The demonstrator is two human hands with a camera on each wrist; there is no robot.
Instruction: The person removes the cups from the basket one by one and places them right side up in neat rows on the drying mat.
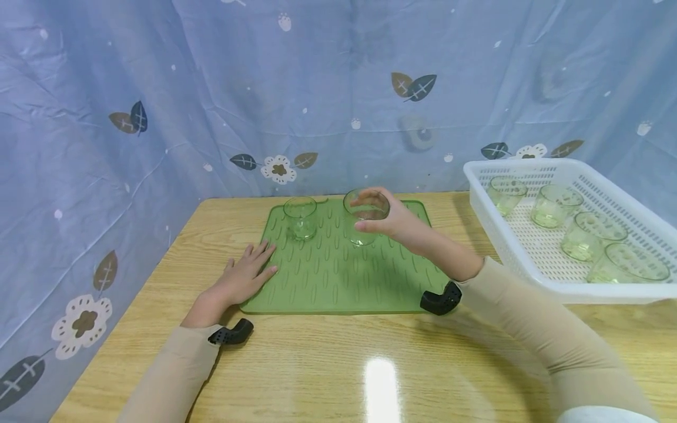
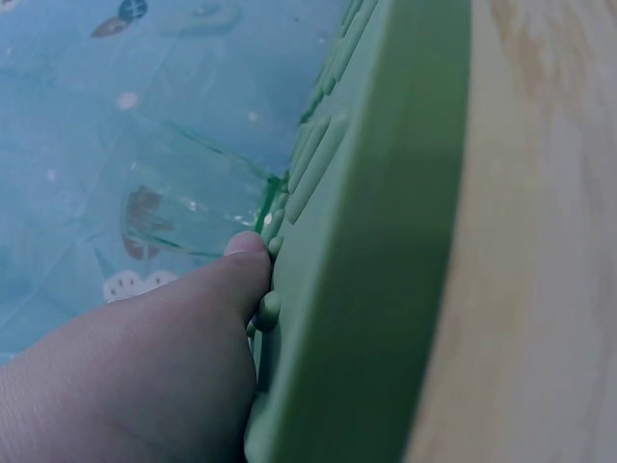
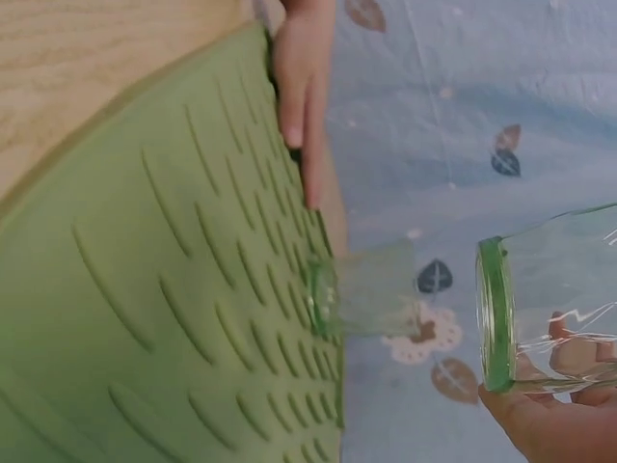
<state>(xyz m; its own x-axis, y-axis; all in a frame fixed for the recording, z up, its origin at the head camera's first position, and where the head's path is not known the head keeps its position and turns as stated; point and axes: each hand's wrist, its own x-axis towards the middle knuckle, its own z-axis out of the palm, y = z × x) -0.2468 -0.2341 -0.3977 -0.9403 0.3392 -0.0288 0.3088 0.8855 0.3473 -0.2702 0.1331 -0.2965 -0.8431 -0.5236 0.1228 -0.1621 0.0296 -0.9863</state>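
My right hand [image 1: 399,222] grips a clear, green-tinted drinking glass [image 1: 355,234] by its side, upright, mouth up. In the right wrist view the thick base of this glass [image 3: 496,313] shows a gap from the green ridged drying mat [image 3: 145,260]. Another such glass [image 1: 301,224] stands upright on the mat near its back left corner. My left hand [image 1: 242,281] rests at the mat's left edge, fingers spread and holding nothing. Its thumb [image 2: 249,245] lies along the mat's edge in the left wrist view.
On the right of the wooden table [image 1: 317,364] sits a white plastic basket [image 1: 603,289] with several similar glasses standing or leaning inside. A blue patterned curtain [image 1: 338,106] hangs behind the table and along its left side.
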